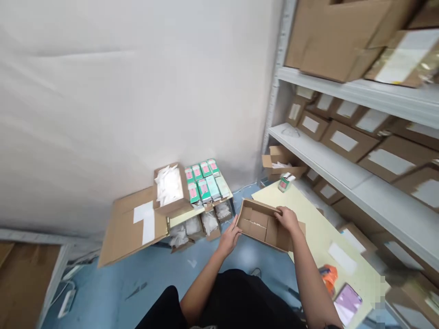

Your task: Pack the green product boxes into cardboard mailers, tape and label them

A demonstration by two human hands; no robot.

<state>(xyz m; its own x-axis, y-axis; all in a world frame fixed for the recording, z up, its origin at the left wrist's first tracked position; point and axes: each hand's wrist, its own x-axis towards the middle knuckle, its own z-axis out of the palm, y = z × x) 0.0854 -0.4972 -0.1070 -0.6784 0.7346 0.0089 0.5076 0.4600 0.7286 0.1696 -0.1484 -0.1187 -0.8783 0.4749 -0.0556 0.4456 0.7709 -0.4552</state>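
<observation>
Between my two hands is an open, shallow cardboard box [258,220], tilted so that its bare inside faces me. My left hand [230,236] grips its left end, fingers against the outer wall. At the far right side, my right hand [287,218] is closed over the rim, with the thumb or fingers reaching inside. The box hangs above the blue floor and overlaps the near edge of a pale yellow table [313,214]. On that table's far end stands a small green and pink box [284,183].
Left, a low table holds green and pink boxes [203,187] and a carton of white packets [169,185]; a large flat cardboard [132,224] juts out. Metal shelves [318,151] with labelled cartons rise on the right. A phone [348,301] and an orange bag [329,278] lie on the yellow table.
</observation>
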